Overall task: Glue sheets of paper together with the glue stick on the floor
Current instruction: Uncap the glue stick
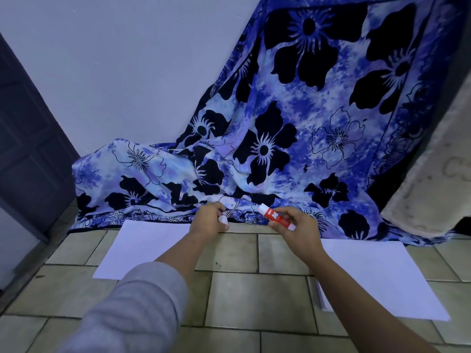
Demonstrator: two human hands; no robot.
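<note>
**Cap off, glue stick ready: notes for laying the glue**

Obs.: Both hands are held just above the far edge of the tiled floor (254,296), in front of the blue flowered cloth (280,123). The right hand (297,226) pinches the glue stick (275,216) by its red barrel. The stick is tilted, with one white end pointing far-left and the other tucked under the fingers. The left hand (207,221) is curled round a small white piece (222,219), most likely the cap. The two hands are near each other but not touching.

Paper: the left sheet (142,248) lies flat on the floor under the left forearm. The right sheet (382,273) lies well apart from it, right of the right forearm. An edge showing at its near-left corner suggests more paper beneath, though I cannot tell how much.

Step in hand (judged): uncapping is done or nearly so, and no glue has been applied that I can see.

Method notes:
- Put the cap down within reach, on tile rather than on paper.
- Check that glue stands proud of the white end; I cannot tell from here.
- Use the freed left hand to pin the chosen sheet flat, since loose paper on smooth tile will probably slide.
- Stroke along the margin with light, even pressure, running off the edge instead of stopping short.
- Keep the cloth hem away from the glued strip.
</note>
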